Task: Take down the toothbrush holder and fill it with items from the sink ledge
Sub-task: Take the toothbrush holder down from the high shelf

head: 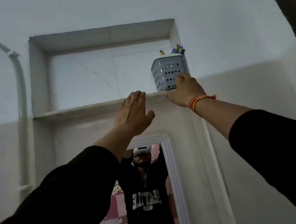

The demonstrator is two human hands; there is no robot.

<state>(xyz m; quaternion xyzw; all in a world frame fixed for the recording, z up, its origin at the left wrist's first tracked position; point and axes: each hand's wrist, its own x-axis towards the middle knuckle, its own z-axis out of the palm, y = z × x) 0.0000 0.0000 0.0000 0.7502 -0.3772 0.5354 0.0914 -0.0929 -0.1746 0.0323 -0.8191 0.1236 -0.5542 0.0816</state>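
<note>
While both arms are raised toward the wall niche [41, 74], the holder [166, 72] stands upright on the shelf [85, 108] at the niche's right end, close against the right side wall. It is a pale grey, box-shaped plastic container with rows of round holes in its sides. Several items protrude above its rim: one with an orange tip [162, 52] at the left and a cluster of purple-and-dark pieces [178, 49] at the right. What these items are cannot be determined; the rest of the interior is hidden from below.

The right hand [186, 90] is at the holder's lower right corner. Its fingers overlap the bottom front of the holder, and the thumb extends left along the shelf edge beneath it. Whether the fingers actually press on the holder or merely lie in front of it cannot be determined; the hand is loosely curled, not closed around anything. An orange thread band [198, 101] circles the right wrist.

The left hand [134, 114] is spread flat and open, fingers together and pointing up, thumb out to the right. Its fingertips reach the shelf's front edge, left of the holder and apart from it. It holds nothing.

Below the shelf, a white-framed mirror [174, 175] reflects the person with both arms up. A white pipe [21, 82] runs down the wall left of the niche.
</note>
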